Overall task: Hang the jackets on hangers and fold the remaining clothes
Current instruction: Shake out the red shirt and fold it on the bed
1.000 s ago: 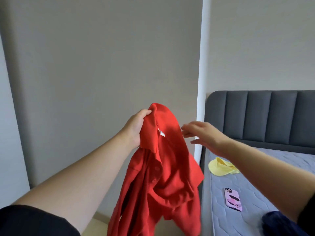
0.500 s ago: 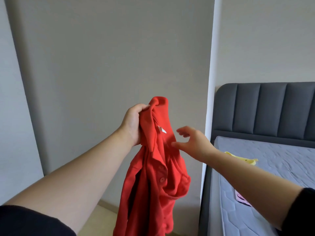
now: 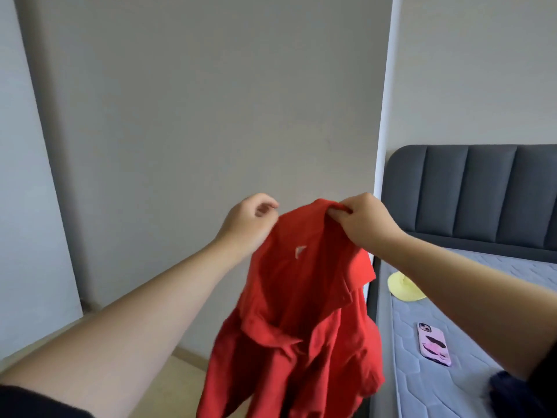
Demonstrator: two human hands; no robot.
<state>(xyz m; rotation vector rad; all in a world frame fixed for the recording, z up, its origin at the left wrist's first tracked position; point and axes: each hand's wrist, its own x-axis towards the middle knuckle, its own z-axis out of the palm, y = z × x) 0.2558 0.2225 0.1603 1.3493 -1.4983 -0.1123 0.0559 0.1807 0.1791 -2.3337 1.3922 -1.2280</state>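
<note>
A red collared shirt [image 3: 301, 297] with a white neck label hangs in the air in front of me, beside the bed. My right hand [image 3: 361, 221] pinches the top of its collar. My left hand [image 3: 247, 224] is at the shirt's left shoulder edge with its fingers curled. The cloth touches that hand, but a grip on it does not show. The shirt's lower part droops in loose folds below the frame's edge.
A bed with a grey mattress [image 3: 452, 387] and a dark padded headboard [image 3: 482, 191] stands at the right. On it lie a yellow garment [image 3: 404, 289], a pink phone [image 3: 434, 343] and a dark blue cloth [image 3: 512, 396]. A grey wall is straight ahead.
My right hand has reached in and taken hold of the collar top. My left hand has shifted from gripping the collar to the shirt's left edge, and the shirt has spread wider.
</note>
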